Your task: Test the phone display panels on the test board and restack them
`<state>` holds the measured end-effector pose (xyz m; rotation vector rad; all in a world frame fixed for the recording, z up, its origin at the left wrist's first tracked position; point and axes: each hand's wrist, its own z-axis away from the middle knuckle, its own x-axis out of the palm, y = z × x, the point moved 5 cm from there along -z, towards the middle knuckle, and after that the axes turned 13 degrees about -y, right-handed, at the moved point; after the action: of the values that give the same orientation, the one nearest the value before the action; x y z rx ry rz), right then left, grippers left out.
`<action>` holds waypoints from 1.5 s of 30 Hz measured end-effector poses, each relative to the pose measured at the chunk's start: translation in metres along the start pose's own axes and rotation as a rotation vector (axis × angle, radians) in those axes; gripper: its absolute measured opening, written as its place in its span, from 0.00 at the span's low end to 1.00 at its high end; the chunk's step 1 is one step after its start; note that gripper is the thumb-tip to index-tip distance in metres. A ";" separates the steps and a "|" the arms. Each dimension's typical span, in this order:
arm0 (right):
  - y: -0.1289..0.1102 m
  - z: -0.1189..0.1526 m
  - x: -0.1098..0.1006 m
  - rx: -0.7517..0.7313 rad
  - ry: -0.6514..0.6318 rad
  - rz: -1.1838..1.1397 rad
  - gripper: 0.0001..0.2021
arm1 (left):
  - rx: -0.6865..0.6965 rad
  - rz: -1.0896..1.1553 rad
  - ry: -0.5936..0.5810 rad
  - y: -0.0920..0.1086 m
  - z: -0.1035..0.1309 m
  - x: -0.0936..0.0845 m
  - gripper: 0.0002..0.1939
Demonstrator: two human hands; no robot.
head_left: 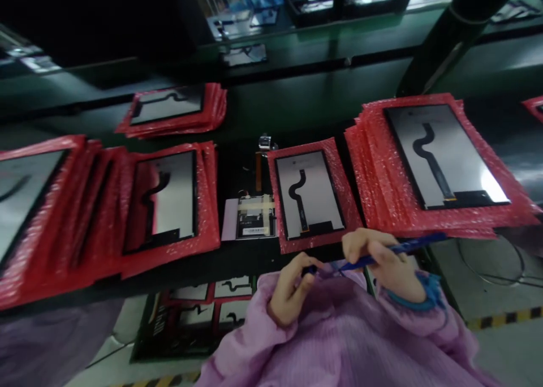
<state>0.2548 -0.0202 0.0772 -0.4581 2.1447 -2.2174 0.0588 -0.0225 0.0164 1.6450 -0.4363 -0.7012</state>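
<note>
My right hand (388, 265) is closed around a blue pen (407, 245), whose other end points down left between my hands. In my left hand (292, 291), thumb and fingers pinch a small dark piece that looks like the pen cap (309, 270). The pen and this piece are apart. Just beyond my hands, at the table's front edge, an LCD screen panel (307, 197) with a curved black flex cable lies on a red bubble-wrap bag (339, 177). To its left is a small device board (254, 214) with yellowish tape strips across it.
Stacks of red bubble bags with screen panels stand at right (373, 166), left (172, 200) and back left (169, 107). A dark tray (142, 350) of panels is below the table edge. A thick dark post (445, 53) rises at the back right. A purple sleeve shows at the lower left.
</note>
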 end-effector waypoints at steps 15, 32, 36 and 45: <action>0.049 -0.029 0.047 0.247 -0.193 -0.045 0.21 | -0.055 0.236 -0.020 0.001 0.011 0.004 0.23; 0.017 -0.035 0.091 -0.011 -0.404 0.205 0.12 | 0.091 0.065 0.004 0.025 0.012 -0.001 0.30; 0.012 -0.064 0.066 0.043 -0.191 0.260 0.06 | 0.092 -0.113 0.264 0.016 0.003 -0.013 0.30; -0.006 -0.100 -0.037 0.175 0.520 1.337 0.24 | -0.086 -0.846 0.326 -0.025 -0.016 -0.024 0.16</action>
<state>0.2686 0.0860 0.0751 1.2815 1.4694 -1.6430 0.0491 0.0098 -0.0013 1.8017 0.5590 -1.0136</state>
